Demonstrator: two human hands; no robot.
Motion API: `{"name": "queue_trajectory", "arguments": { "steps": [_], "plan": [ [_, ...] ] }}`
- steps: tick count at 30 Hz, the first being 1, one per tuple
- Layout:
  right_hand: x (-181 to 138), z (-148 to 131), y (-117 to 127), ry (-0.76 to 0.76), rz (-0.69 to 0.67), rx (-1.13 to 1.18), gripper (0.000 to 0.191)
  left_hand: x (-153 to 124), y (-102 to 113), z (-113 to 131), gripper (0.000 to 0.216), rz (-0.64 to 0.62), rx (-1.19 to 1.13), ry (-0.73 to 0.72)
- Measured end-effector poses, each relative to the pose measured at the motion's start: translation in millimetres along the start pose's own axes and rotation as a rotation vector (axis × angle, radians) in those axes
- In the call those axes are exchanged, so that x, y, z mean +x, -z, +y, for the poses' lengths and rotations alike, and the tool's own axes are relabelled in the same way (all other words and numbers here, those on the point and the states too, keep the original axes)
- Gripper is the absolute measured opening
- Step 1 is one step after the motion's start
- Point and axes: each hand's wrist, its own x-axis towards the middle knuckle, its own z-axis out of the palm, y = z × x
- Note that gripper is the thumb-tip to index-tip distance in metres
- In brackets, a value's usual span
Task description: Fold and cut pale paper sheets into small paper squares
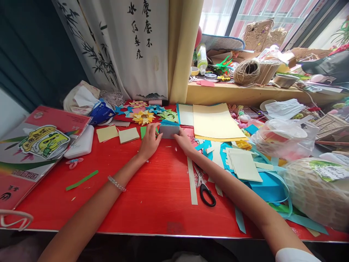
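A small grey-blue folded paper square (pixel 169 131) lies on the red table (pixel 152 196) between my two hands. My left hand (pixel 149 141) presses its left edge, fingers bent onto the paper, a bead bracelet (pixel 116 183) on that wrist. My right hand (pixel 183 140) pinches the square's right edge. Just behind the square lie several folded paper stars (pixel 148 113) in yellow, blue, green and pink.
Black-handled scissors (pixel 204 189) and paper strips lie right of centre. Cream sheets (pixel 215 122), blue paper scraps and plastic bags crowd the right side. A red paper pack (pixel 32 145) and white box (pixel 81 143) sit left. The window ledge behind holds twine (pixel 247 71) and clutter.
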Motion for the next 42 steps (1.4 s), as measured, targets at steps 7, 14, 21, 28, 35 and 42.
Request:
{"name": "queue_trajectory", "arguments": {
  "steps": [7,14,21,28,35,42],
  "plan": [
    [-0.1,-0.7,-0.5,0.003,0.007,-0.009,0.03,-3.6,1.8,-2.3,0.037,-0.024,0.061,-0.081],
    [1.6,2.2,-0.7,0.035,0.0,-0.027,0.035,-5.0,4.1,-1.7,0.018,-0.017,0.042,-0.111],
    [1.3,3.5,-0.8,0.037,0.007,-0.037,0.03,-6.9,0.8,-4.9,0.036,-0.031,0.003,-0.096],
    [2.0,2.6,-1.5,-0.001,0.027,-0.031,0.023,-7.0,1.1,-3.8,0.045,-0.055,0.072,-0.105],
    [1.1,0.1,-2.2,-0.015,0.032,-0.037,0.021,-6.7,0.5,-5.2,0.037,-0.031,0.077,-0.087],
    [0.0,-0.1,-1.7,-0.006,0.027,-0.047,0.023,-7.9,5.9,2.7,0.02,0.008,0.109,-0.103]
  ]
}}
